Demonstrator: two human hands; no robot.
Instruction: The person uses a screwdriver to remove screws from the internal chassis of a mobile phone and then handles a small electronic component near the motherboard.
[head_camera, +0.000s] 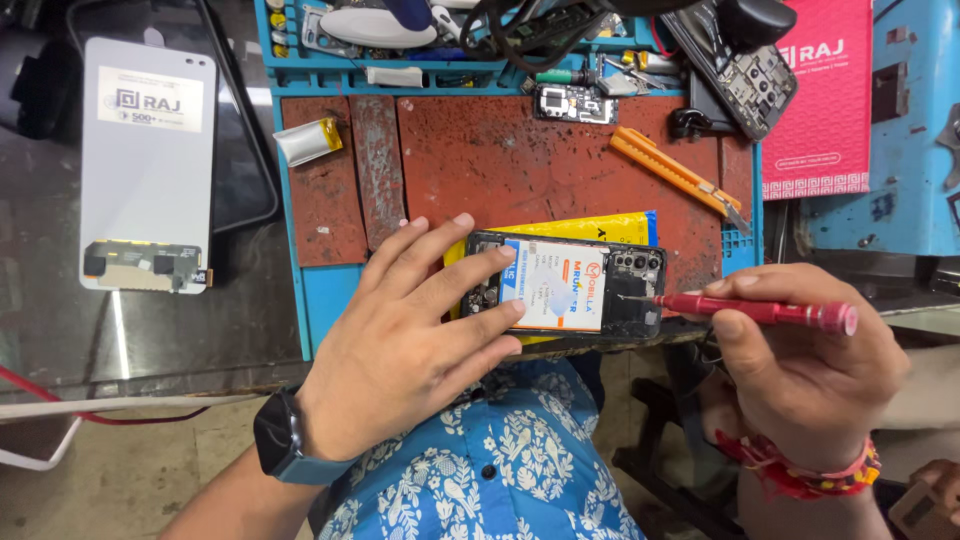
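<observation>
An opened phone (600, 285) with its back removed lies on a yellow packet (590, 228) at the near edge of a worn red-and-blue work mat (500, 150). My left hand (410, 340) rests flat on the phone's left end, fingers spread across its white battery. My right hand (800, 360) grips a red precision screwdriver (760, 312). Its tip touches the phone's board just below the camera cluster at the right end.
An orange utility knife (675, 170), a small silver battery cell (310, 140) and a loose circuit part (575, 103) lie on the mat. A white phone screen panel (148, 160) lies at left on the glass bench. A pink box (825, 100) stands at right.
</observation>
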